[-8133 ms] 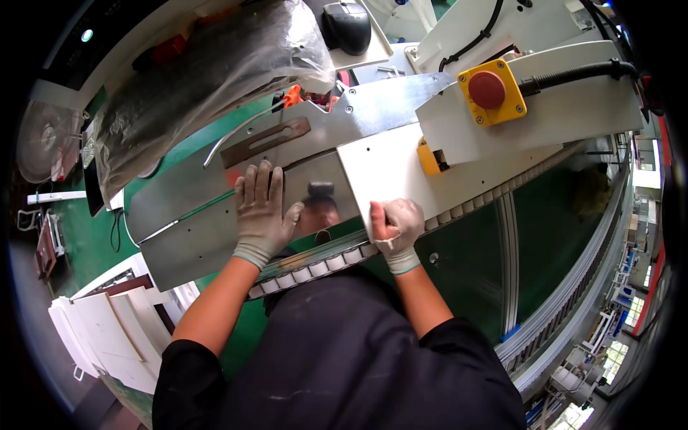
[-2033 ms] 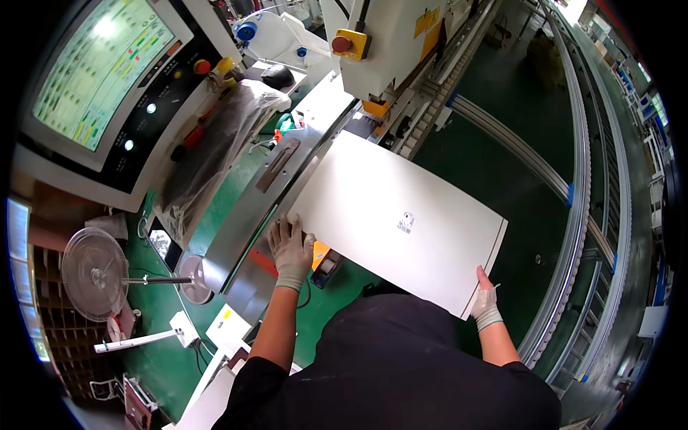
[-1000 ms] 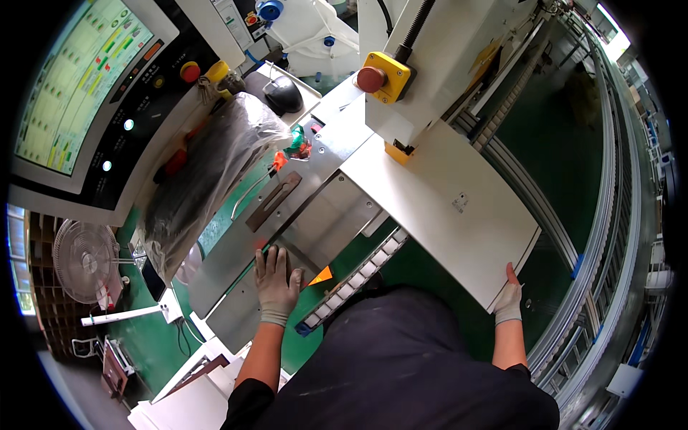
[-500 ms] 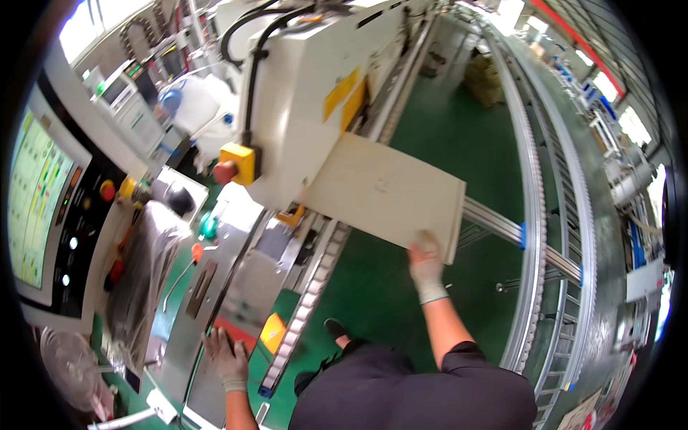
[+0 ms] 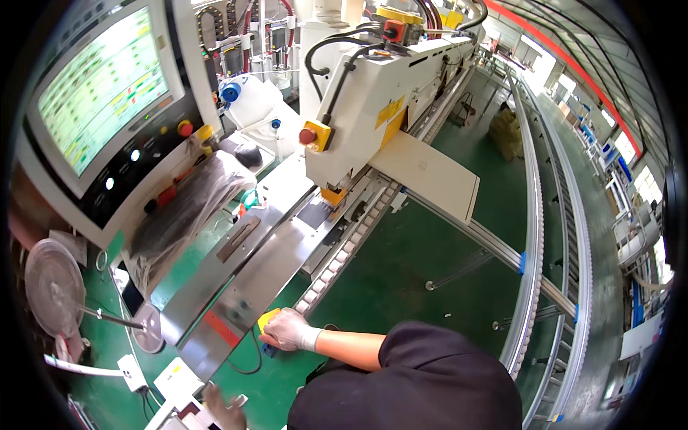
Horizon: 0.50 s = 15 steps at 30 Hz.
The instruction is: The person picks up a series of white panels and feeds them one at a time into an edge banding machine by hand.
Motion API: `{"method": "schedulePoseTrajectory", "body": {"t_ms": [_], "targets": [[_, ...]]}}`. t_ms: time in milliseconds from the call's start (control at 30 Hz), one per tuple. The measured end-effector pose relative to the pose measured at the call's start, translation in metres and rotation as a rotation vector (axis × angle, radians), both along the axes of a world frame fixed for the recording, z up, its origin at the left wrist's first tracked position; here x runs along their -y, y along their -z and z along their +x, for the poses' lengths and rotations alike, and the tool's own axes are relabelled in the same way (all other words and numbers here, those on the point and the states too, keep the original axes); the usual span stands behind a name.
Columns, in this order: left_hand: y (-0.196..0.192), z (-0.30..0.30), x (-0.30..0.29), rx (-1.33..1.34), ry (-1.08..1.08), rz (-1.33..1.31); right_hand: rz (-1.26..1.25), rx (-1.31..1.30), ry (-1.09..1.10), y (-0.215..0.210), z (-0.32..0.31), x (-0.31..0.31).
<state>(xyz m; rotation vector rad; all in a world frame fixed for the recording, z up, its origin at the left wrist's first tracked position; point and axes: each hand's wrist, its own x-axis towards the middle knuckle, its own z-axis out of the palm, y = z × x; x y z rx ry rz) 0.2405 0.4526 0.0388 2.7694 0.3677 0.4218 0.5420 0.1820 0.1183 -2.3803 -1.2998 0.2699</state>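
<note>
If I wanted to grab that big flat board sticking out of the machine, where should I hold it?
Probably by the free outer edge of the pale board, the side hanging over the green floor, away from the white machine. Its inner end sits under the machine housing, so that part is out of reach. It lies flat and wide, so a hand on each long side near the outer corners would likely steady it best.

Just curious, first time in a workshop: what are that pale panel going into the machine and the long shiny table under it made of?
The panel looks like coated wood board: flat, matt cream face, square-cut edge. The table looks like bare steel or aluminium: silvery, with blurred reflections. Neither is certain by look alone.
</note>
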Motion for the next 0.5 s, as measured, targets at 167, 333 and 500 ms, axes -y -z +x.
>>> {"method": "schedulePoseTrajectory", "body": {"t_ms": [167,333,500], "targets": [[0.026,-0.336,-0.028,0.063,-1.043,0.551,-0.254,0.189,-0.036,0.006,-0.046,-0.038],[-0.070,-0.448,-0.025,-0.170,-2.143,-0.262,0.176,0.228,0.079,0.022,-0.054,-0.024],[0.025,-0.515,-0.021,0.397,-2.146,-0.515,0.085,0.285,0.052,0.038,-0.064,-0.034]]}}
